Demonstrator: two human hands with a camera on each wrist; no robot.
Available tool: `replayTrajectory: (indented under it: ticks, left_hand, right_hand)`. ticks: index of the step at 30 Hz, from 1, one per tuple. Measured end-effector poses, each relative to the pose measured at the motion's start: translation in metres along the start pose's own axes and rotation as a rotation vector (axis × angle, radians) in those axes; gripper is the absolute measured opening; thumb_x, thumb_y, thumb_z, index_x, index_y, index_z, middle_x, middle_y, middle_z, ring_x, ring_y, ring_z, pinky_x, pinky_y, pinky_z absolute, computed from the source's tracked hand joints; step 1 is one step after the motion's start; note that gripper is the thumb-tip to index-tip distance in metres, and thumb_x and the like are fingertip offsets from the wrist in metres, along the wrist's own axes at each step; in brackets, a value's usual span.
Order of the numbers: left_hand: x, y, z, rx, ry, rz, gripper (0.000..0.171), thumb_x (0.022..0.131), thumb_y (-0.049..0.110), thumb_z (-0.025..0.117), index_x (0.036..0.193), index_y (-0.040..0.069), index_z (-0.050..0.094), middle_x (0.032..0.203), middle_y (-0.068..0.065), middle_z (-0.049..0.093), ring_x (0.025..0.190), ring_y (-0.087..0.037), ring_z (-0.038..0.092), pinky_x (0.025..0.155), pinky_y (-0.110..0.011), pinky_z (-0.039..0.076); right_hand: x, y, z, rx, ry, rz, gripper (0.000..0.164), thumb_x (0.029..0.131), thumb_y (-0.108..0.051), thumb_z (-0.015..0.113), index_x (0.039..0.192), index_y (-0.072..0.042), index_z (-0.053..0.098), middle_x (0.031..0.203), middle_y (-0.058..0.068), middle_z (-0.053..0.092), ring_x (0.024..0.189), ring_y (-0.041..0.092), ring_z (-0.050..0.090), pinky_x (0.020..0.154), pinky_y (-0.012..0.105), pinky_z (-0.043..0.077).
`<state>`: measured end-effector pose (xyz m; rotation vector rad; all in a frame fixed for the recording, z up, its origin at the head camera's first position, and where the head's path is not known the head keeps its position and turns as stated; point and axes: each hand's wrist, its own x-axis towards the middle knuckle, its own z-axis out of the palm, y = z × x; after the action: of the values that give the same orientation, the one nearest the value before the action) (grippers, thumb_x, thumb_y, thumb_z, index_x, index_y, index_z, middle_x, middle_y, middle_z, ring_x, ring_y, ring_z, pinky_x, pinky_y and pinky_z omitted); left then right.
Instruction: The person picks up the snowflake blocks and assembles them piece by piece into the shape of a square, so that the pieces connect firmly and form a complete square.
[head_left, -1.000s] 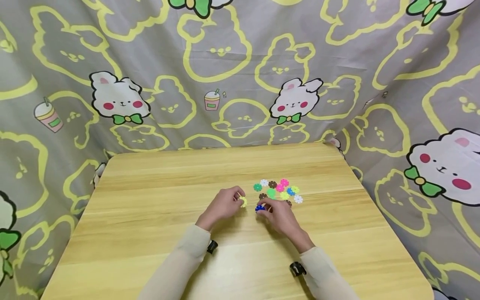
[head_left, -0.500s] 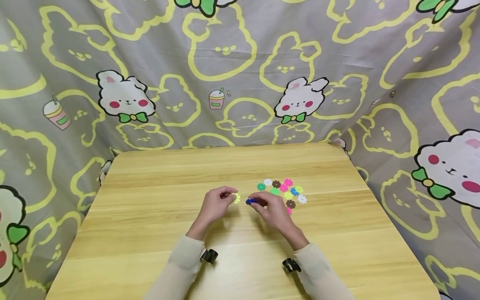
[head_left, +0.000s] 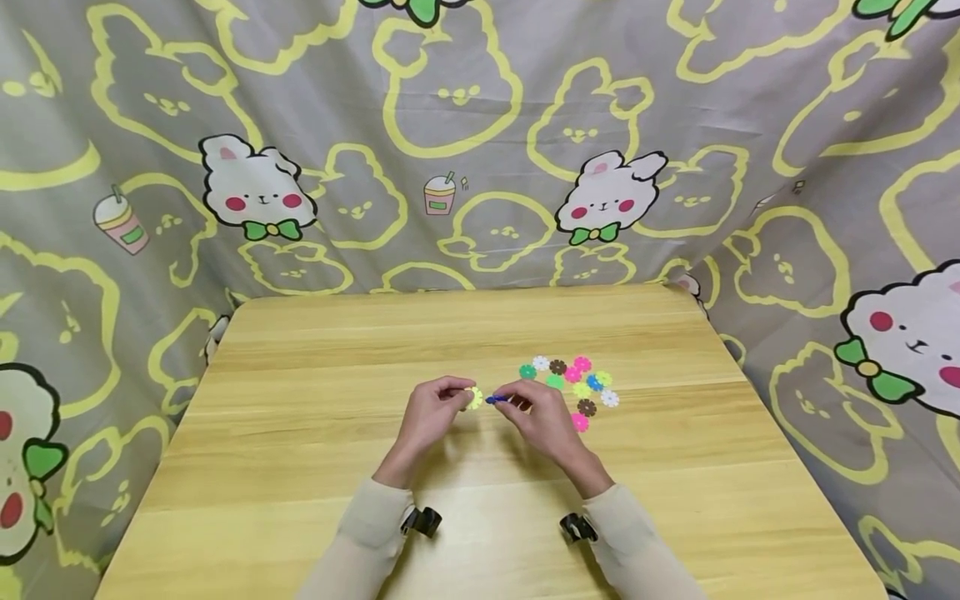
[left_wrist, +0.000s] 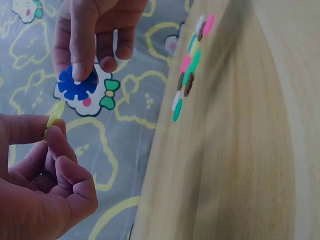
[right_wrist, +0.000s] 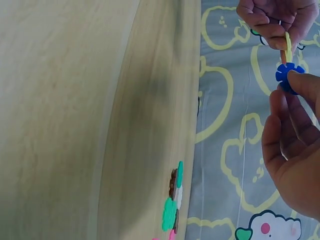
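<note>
My left hand (head_left: 429,408) pinches a yellow notched snowflake disc (head_left: 475,398) between thumb and index finger, just above the table. Facing it, my right hand (head_left: 546,421) pinches a blue snowflake disc (head_left: 495,400), seen nearly edge-on from the head. In the left wrist view the blue disc (left_wrist: 67,90) shows its flat face, and the yellow disc (left_wrist: 55,114) stands edge-on below it. From the right wrist, the yellow rim (right_wrist: 288,47) points at the slotted rim of the blue disc (right_wrist: 283,74). Whether the two touch I cannot tell.
Several loose snowflake discs lie behind and right of my right hand, among them a green disc (head_left: 528,372), a brown disc (head_left: 587,407), a pink disc (head_left: 580,422) and a white disc (head_left: 610,398). A patterned curtain (head_left: 360,192) surrounds the wooden table (head_left: 300,358).
My right hand has moved left, off the loose discs, which uncovers a pink one. The blue disc has turned edge-on to the head view. Both hands have come up and hold their discs closer together.
</note>
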<state>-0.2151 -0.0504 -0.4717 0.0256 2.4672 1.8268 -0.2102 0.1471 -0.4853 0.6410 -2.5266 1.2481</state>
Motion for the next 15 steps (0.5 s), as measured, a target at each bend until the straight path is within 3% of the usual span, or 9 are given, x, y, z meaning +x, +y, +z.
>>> replayTrajectory:
  ticks: [7, 15]
  left_hand:
    - [-0.0016, -0.0007, 0.0006, -0.018, -0.001, 0.001, 0.023, 0.087, 0.019, 0.069, 0.105, 0.005, 0.073, 0.084, -0.003, 0.070, 0.073, -0.010, 0.062, 0.066, -0.025, 0.049]
    - [-0.0020, -0.0039, 0.0014, -0.055, -0.033, -0.013, 0.023, 0.086, 0.016, 0.069, 0.105, 0.003, 0.073, 0.082, -0.003, 0.069, 0.071, -0.012, 0.062, 0.063, -0.023, 0.048]
  right_hand:
    - [0.0013, 0.0012, 0.0040, -0.046, 0.021, -0.095, 0.012, 0.084, -0.011, 0.074, 0.095, -0.016, 0.074, 0.090, -0.003, 0.071, 0.075, 0.006, 0.063, 0.067, 0.020, 0.054]
    - [0.0011, 0.0027, 0.0066, -0.062, 0.041, -0.146, 0.012, 0.083, -0.010, 0.075, 0.095, -0.015, 0.074, 0.090, -0.003, 0.071, 0.076, 0.007, 0.063, 0.066, 0.021, 0.054]
